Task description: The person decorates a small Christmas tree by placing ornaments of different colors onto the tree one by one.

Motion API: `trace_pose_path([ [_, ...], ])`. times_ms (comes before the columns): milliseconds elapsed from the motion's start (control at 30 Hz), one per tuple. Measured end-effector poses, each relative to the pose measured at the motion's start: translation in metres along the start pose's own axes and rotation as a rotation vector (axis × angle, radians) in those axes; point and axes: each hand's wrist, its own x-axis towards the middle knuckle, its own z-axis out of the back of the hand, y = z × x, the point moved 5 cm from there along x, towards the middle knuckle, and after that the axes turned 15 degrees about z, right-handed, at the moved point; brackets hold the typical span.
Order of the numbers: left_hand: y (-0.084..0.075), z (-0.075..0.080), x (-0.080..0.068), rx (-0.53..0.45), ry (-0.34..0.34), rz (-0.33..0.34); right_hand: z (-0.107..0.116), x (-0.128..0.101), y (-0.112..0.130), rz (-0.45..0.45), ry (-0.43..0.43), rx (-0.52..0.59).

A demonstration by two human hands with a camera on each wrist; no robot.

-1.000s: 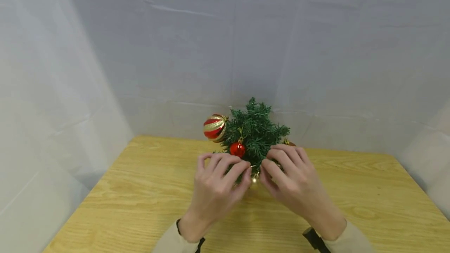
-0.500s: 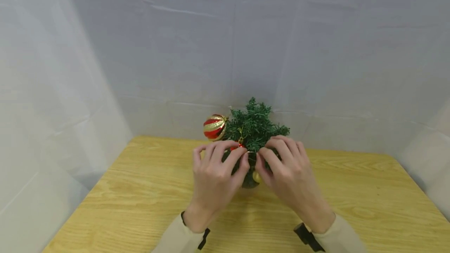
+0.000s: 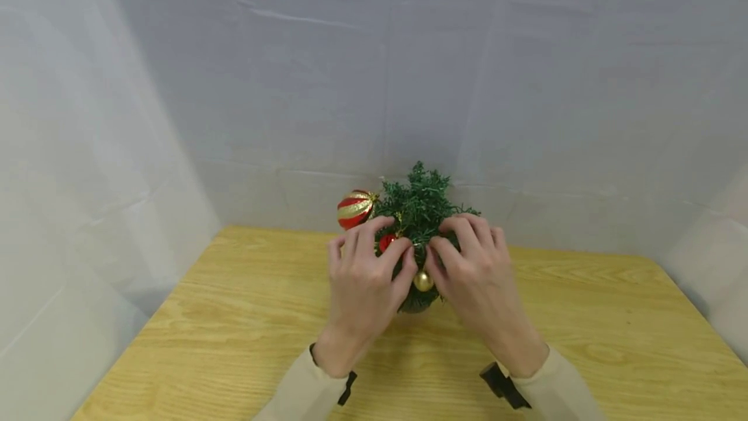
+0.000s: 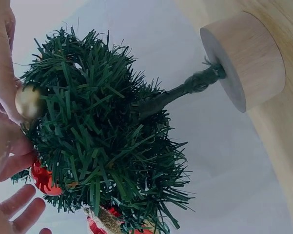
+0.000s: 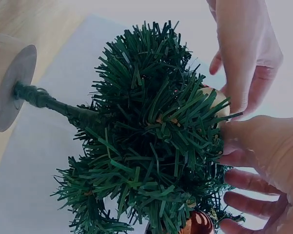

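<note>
A small artificial Christmas tree (image 3: 422, 197) stands in front of me, its round wooden base (image 4: 256, 61) clear in the left wrist view. A shiny gold bauble (image 3: 423, 280) hangs at the tree's front, between my two hands. My left hand (image 3: 363, 281) pinches the bauble's thin hanging loop with thumb and forefinger. From the other side, my right hand (image 3: 482, 281) pinches the same loop, its fingertips close to the left ones. Foliage hides part of the gold bauble (image 5: 218, 101) in the right wrist view. Behind my left fingers shows a red bauble (image 3: 387, 243), partly covered.
A large red-and-gold striped bauble (image 3: 355, 209) hangs on the tree's left side. Low in the right wrist view is a copper-coloured bauble (image 5: 200, 224). The wooden table (image 3: 234, 317) ends at a pale sheet (image 3: 292, 96) behind the tree.
Both hands have moved up and forward against the tree, bringing the gold bauble with them. It now hangs in plain sight below the fingertips, and the left hand overlaps the red bauble.
</note>
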Motion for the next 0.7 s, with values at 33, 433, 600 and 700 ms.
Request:
trace_pose_path([
  [33, 0.0, -0.0009, -0.0004, 0.008, 0.012, -0.001, -0.0004, -0.0003, 0.0004, 0.004, 0.003, -0.001],
  [433, -0.0012, -0.0023, -0.0056, 0.013, 0.06, -0.041, -0.0038, -0.0056, 0.0033, -0.029, 0.049, 0.07],
  [600, 0.0006, -0.0003, -0.0066, -0.046, 0.003, -0.072, -0.0018, -0.0077, 0.0024, -0.039, 0.043, 0.092],
  [700, 0.0034, 0.003, -0.0079, -0.094, -0.022, -0.096, 0.0009, -0.009, 0.0018, -0.045, 0.026, 0.115],
])
